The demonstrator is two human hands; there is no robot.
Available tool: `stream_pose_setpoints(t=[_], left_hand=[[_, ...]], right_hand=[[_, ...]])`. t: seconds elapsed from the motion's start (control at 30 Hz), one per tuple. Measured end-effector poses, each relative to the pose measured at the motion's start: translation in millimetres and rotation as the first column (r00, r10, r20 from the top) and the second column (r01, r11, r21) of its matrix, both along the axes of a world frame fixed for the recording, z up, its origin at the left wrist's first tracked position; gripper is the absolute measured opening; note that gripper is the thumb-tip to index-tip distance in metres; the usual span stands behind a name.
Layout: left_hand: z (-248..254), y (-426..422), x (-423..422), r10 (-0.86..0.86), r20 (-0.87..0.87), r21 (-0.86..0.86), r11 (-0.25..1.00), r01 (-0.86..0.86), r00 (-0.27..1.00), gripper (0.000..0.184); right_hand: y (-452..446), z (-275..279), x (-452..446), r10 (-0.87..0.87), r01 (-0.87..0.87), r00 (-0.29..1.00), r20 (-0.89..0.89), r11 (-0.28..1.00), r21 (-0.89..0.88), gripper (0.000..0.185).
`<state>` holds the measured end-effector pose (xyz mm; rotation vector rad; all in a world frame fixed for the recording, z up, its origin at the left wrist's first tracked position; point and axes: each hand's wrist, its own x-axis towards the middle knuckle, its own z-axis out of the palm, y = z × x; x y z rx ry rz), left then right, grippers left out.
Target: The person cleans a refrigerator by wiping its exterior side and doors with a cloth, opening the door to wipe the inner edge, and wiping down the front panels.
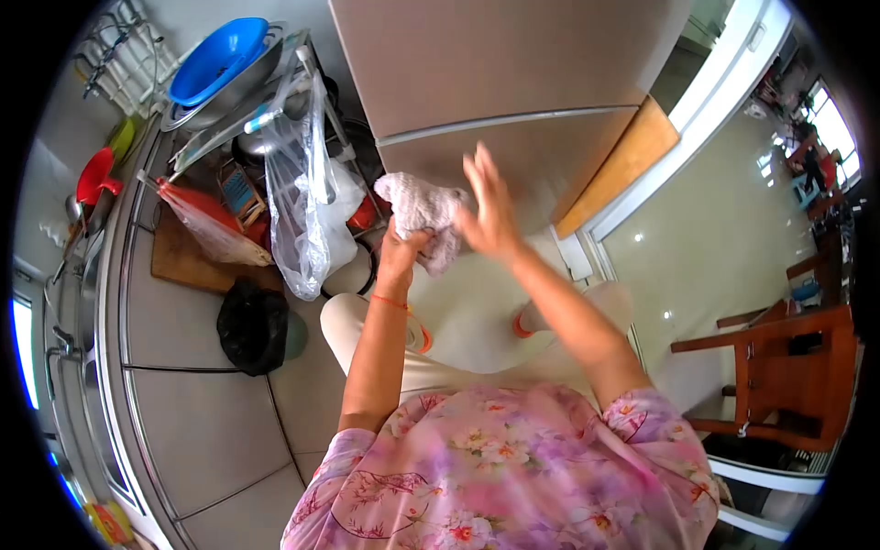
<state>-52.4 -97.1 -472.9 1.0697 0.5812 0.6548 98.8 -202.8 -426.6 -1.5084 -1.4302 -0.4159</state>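
1. Front and centre, a pale pinkish-grey, nubbly cloth point(426, 203) is bunching up in mid-air, just in front of the lower door of the tall, brownish metallic refrigerator point(495, 55).
2. The left hand point(400, 255) is gripping that cloth from below, fingers closing on its lower side, while a thin red cord point(390, 301) is circling the wrist.
3. The right hand point(493, 213) is hovering in front of the refrigerator too, right beside the cloth, its fingers spreading apart; it is blurring, so I can't quite tell whether the thumb side is touching the fabric.
4. Left of the refrigerator, a clear plastic bag point(293, 211) is dangling from a light-coloured rack, and a bright blue oval plastic basin point(220, 60) is sitting up high on a silvery metal bowl point(247, 87).
5. Lower on that same side of the refrigerator, a crumpled black plastic bag point(252, 325) is draping over a greenish bin point(295, 336).
6. Well off to the refrigerator's right, a reddish-brown wooden chair point(797, 367) is standing on the shiny pale floor point(678, 247).
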Motion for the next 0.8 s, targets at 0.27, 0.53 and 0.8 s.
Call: stream_pose_setpoints(t=[0.27, 0.53, 0.8], left_hand=[[66, -26, -4, -0.229, 0.032, 0.05, 0.972, 0.228, 0.973, 0.054], [84, -80, 1, -0.188, 0.205, 0.36, 0.927, 0.104, 0.96, 0.089], [94, -48, -7, 0.229, 0.219, 0.634, 0.706, -0.317, 0.948, 0.074]], right_hand=[[-46, -1, -26, 0.112, -0.103, 0.993, 0.043, 0.98, -0.168, 0.086], [-69, 9, -31, 0.199, -0.118, 0.446, -0.873, 0.98, 0.162, 0.058], [-38, 88, 50, 0.301, 0.265, 0.566, -0.767, 0.815, 0.515, 0.048]])
